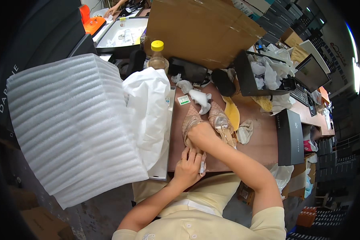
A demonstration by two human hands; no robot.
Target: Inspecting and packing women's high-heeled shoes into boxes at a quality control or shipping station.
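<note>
A pink-beige pointed shoe (191, 119) lies on the table near its front edge, toe pointing away from me. My left hand (187, 166) has its fingers closed round the heel end of this shoe. My right hand (200, 134) reaches across into the shoe's opening; its fingers are hidden inside. Just to the right lies the matching shoe (219, 116), with a pale strap and something clear in its opening. Crumpled white tissue (201, 100) sits beyond the two toes, beside a small white-and-green card (184, 100).
Ribbed white foam sheets (76, 124) and white paper (147, 116) cover much of an open box (161, 170) at left. A bottle with a yellow cap (157, 46) stands behind. At right are a black bin of crumpled paper (264, 90) and an upright dark shoebox (291, 137).
</note>
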